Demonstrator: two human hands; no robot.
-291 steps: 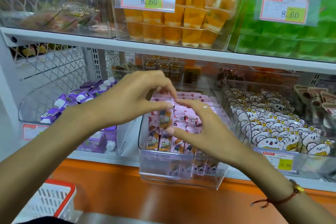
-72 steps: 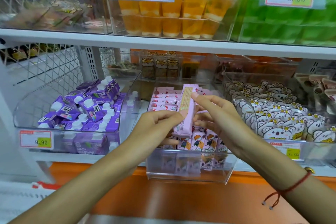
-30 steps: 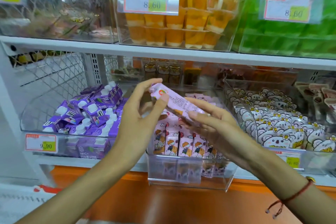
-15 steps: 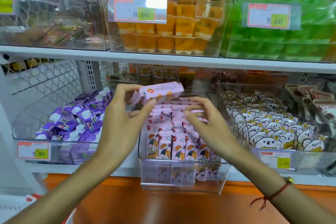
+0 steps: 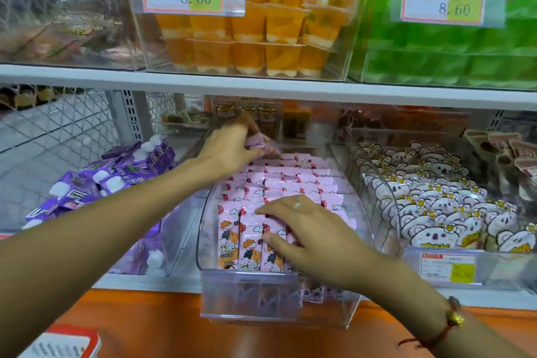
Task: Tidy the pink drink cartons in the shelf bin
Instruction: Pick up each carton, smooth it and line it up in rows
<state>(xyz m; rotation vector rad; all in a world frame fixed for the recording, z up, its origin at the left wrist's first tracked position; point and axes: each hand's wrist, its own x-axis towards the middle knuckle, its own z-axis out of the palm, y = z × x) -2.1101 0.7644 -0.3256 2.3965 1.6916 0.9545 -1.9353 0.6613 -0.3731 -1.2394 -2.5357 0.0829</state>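
A clear plastic shelf bin (image 5: pixel 279 299) on the lower shelf holds several rows of pink drink cartons (image 5: pixel 293 180) standing upright. My left hand (image 5: pixel 229 148) reaches to the back of the bin and grips one pink carton (image 5: pixel 266 145) lying tilted above the rear row. At the front of the bin, my right hand (image 5: pixel 305 229) lies on the front-row cartons with fingers spread over their tops and the thumb against their faces. It hides the right part of that row.
A bin of purple pouches (image 5: pixel 122 174) stands to the left, and a bin of white koala-print packs (image 5: pixel 441 206) to the right. The upper shelf (image 5: pixel 261 87) hangs low over the bins, carrying orange jelly cups (image 5: pixel 261 38). A red-rimmed basket (image 5: pixel 66 343) sits at bottom left.
My left hand has carried the pink carton from above the bin's middle to its back. My right hand has dropped from mid-air onto the front-row cartons.
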